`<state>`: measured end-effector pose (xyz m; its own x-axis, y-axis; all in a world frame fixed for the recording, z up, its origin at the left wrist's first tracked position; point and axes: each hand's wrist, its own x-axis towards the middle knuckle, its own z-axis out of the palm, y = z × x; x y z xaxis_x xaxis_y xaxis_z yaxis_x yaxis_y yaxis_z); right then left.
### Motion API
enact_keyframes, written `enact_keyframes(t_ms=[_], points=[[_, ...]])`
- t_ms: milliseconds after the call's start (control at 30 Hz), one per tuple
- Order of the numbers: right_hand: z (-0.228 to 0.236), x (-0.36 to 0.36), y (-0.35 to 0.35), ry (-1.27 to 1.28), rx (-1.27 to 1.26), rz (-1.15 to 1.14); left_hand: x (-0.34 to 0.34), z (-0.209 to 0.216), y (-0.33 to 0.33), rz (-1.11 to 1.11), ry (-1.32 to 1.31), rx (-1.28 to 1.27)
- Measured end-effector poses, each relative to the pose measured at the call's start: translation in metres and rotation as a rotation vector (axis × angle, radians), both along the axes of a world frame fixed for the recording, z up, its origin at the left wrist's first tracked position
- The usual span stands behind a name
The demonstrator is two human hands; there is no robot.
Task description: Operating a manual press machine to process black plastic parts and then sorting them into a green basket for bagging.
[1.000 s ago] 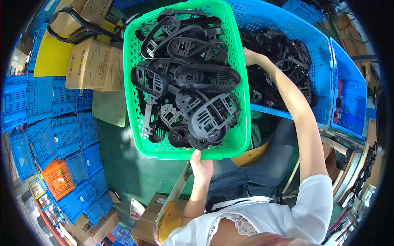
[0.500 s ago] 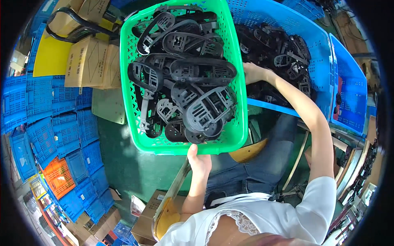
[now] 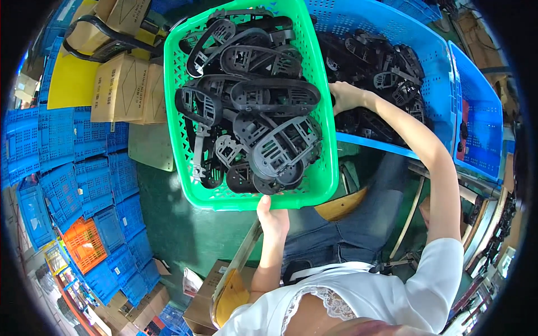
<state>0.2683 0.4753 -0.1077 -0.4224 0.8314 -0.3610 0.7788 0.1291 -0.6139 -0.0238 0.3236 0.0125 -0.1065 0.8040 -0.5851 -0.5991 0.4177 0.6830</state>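
A green plastic basket (image 3: 188, 182) heaped with black, slotted, sole-shaped plastic parts (image 3: 274, 97) is in front of me, above my lap. My left hand (image 3: 273, 221) grips its near rim, thumb up over the edge and fingers hidden underneath. At the basket's right side, my right hand (image 3: 348, 96) is curled against the wall; its fingertips disappear behind the rim. A lighter grey sole-shaped part (image 3: 286, 147) lies on top of the heap near the right front.
Right of the basket stands a large blue crate (image 3: 386, 147) holding many similar black parts, with another blue crate (image 3: 483, 120) beyond it. Blue crates (image 3: 59, 137) are stacked on the left, below cardboard boxes (image 3: 120, 89). A wooden stool edge (image 3: 342, 206) shows between my legs.
My right hand has shifted slightly upward along the basket's side, and more of it shows. The basket and my left hand have hardly moved.
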Motion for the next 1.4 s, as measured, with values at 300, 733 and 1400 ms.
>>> enact_keyframes(t_ms=[300,733,1400], points=[[0.007,-0.001,-0.014,0.318,0.002,-0.082,-0.008,-0.012,-0.004,0.037,0.021,-0.027],[0.093,0.051,-0.016,0.739,-0.325,-0.856,-0.010,-0.013,-0.002,-0.003,-0.003,0.024],[0.221,-0.114,0.080,-0.138,0.670,0.227,-0.002,-0.013,0.005,-0.063,-0.110,0.148]])
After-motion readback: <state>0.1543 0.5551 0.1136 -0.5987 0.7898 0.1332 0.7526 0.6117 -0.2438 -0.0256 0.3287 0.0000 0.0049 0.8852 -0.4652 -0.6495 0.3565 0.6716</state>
